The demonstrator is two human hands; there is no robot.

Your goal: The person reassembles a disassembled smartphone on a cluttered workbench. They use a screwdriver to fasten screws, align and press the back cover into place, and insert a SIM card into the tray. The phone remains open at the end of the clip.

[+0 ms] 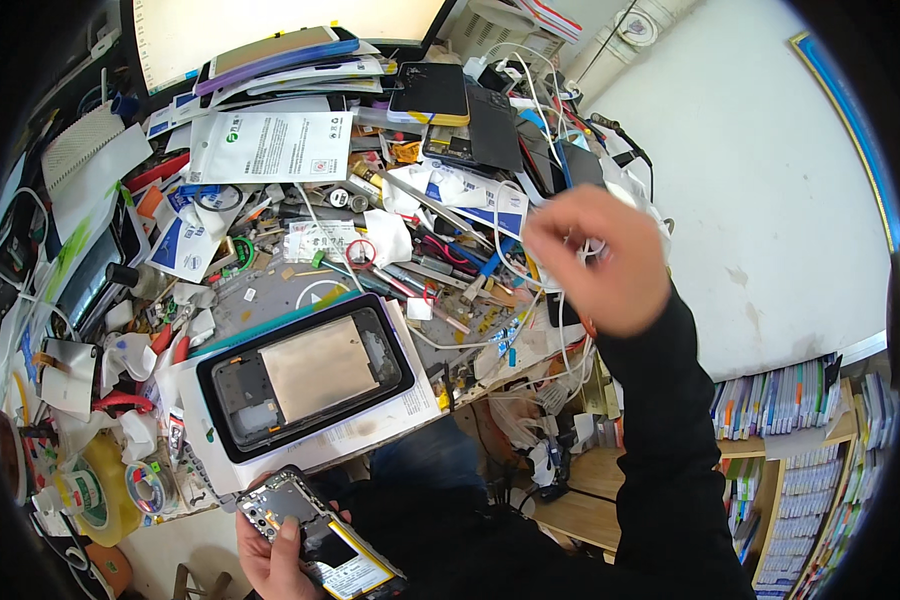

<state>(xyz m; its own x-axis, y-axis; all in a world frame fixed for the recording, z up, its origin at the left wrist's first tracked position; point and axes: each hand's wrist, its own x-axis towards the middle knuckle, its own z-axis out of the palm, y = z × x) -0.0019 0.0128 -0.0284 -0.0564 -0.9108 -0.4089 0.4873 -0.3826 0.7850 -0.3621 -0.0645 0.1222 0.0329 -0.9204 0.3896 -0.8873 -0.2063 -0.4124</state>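
Observation:
My left hand [278,555] grips a disassembled phone [325,545] at the lower edge, its circuit board and yellow-edged battery exposed. Above it a black phone frame [232,400] with a beige panel [315,365] lies on white sheets [418,398] at the bench's front edge. My right hand [600,255] is raised at the right of the bench over white cables [561,335], fingers curled; whether they hold anything is hidden.
The bench is piled with phones [428,90], white packets [268,145], tools [438,205], pliers [175,340] and tape rolls [95,500]. A monitor [170,35] stands behind. Shelves of thin boxes [775,395] and a white wall [750,170] are at the right.

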